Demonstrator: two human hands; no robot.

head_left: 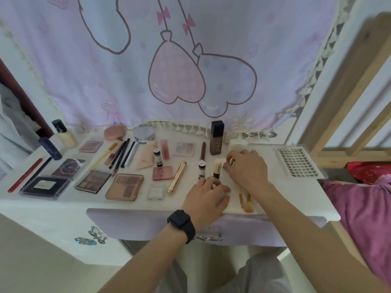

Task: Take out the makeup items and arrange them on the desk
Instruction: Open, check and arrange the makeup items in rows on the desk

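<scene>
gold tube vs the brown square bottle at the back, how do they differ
The gold tube lies flat on the desk; the brown bottle stands upright at the back. The tube is slim, round and shiny; the bottle is wider, square-sided, with a dark cap. Both rest on the desk.

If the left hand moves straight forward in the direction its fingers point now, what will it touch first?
Most likely the cream-topped stick, just beyond the fingertips of the left hand; they may already touch its base, I cannot tell.
</scene>
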